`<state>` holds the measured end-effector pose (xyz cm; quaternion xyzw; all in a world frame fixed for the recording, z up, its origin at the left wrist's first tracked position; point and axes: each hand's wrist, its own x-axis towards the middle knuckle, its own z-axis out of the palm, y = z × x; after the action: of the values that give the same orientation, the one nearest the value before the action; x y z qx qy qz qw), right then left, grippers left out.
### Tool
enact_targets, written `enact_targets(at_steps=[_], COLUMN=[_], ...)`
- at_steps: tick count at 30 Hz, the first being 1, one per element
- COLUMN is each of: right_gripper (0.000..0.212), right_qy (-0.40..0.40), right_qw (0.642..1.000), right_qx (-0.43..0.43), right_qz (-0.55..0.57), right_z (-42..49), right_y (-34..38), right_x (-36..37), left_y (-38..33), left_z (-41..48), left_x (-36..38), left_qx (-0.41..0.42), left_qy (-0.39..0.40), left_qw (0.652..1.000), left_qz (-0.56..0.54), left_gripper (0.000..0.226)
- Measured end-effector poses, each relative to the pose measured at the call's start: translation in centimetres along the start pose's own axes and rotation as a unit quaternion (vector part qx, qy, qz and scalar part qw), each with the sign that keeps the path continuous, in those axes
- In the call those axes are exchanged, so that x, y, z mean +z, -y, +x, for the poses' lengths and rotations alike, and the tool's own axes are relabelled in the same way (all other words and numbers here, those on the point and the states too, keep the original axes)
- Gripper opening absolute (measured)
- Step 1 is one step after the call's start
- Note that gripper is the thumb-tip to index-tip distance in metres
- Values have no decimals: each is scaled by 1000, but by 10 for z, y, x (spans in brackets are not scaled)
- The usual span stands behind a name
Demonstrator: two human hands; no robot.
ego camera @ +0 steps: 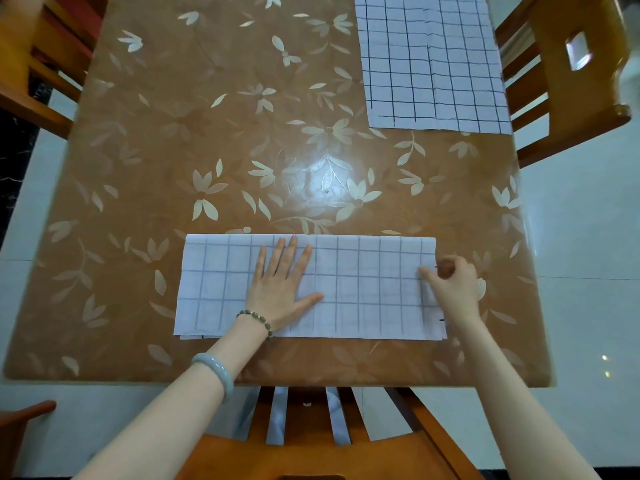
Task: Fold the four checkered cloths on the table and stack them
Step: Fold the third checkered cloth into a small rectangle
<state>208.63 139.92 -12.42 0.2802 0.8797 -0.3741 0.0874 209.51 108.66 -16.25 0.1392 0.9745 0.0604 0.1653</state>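
A white checkered cloth (pixel 367 289), folded into a long strip, lies near the front edge of the table. My left hand (pixel 282 285) presses flat on its middle with fingers straight and spread. My right hand (pixel 450 285) pinches the strip's right end between thumb and curled fingers. At the far right of the table lie more checkered cloths (pixel 433 64), spread flat and overlapping; how many there are I cannot tell.
The brown table (pixel 207 133) has a glossy floral cover. Wooden chairs stand at the left (pixel 38 64), the right (pixel 568 81) and the near side (pixel 311 438). Pale tiled floor surrounds the table.
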Motion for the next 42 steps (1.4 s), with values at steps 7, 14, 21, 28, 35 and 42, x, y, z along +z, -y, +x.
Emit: enact_targets(at_steps=[7, 14, 21, 28, 35, 42], right_gripper=[19, 14, 15, 12, 13, 14], right_qy=[72, 97, 118, 171, 168, 156], right_qw=[994, 991, 988, 977, 980, 983], right_qx=[64, 89, 92, 114, 102, 90], right_qz=[-45, -34, -41, 51, 31, 43], right_z=[14, 26, 32, 33, 34, 33], right_y=[-12, -14, -14, -12, -14, -18], right_x=[-35, -39, -41, -53, -50, -46], left_y=[-42, -89, -103, -112, -119, -132], left_z=[-7, -1, 4, 4, 2, 4], left_x=[7, 16, 21, 18, 20, 23], left_qx=[112, 103, 77, 79, 64, 41], left_qy=[-27, 15, 34, 46, 48, 49], left_qw=[993, 995, 996, 996, 997, 998], left_qz=[3, -5, 8, 15, 7, 0], left_gripper=[81, 77, 76, 75, 74, 76])
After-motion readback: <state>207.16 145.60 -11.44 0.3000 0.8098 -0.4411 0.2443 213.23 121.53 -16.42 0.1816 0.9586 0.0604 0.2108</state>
